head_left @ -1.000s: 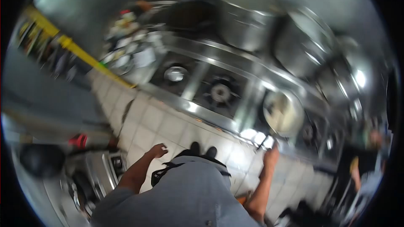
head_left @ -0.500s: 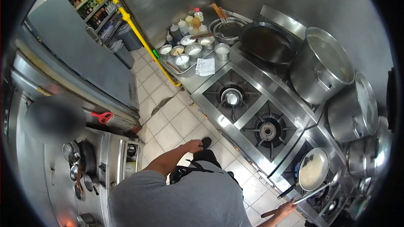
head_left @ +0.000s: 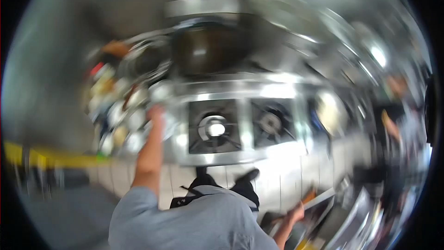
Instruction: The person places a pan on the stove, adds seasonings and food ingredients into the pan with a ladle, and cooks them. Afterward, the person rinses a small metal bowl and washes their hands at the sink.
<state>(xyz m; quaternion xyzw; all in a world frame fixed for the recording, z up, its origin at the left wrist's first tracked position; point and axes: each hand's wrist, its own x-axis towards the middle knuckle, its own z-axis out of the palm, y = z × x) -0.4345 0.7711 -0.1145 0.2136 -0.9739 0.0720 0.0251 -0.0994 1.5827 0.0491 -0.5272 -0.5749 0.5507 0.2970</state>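
Observation:
The view is smeared by motion. My left hand (head_left: pixel 156 112) reaches over the left end of the counter, beside a blurred white cloth (head_left: pixel 169 127) and close to a metal cup (head_left: pixel 161 91); its fingers are too smeared to read. Several small containers (head_left: pixel 136 119) with pale contents stand left of it. At the lower right, my right hand (head_left: pixel 296 212) is closed around a long-handled ladle (head_left: pixel 320 198), held away from the stove. A frying pan (head_left: pixel 331 112) with pale contents sits at the stove's right end.
Two burners, one left (head_left: pixel 215 128) and one right (head_left: pixel 271 122), lie before me. A large dark pan (head_left: pixel 210 48) and a tall stockpot (head_left: pixel 284 16) stand behind them. Another person (head_left: pixel 409 115) is at the right. A counter with metal trays (head_left: pixel 344 222) is at the lower right.
My view has swung round to face the stove. My left arm has gone from near my body to the containers. My right hand, still holding the ladle, is now away from the frying pan.

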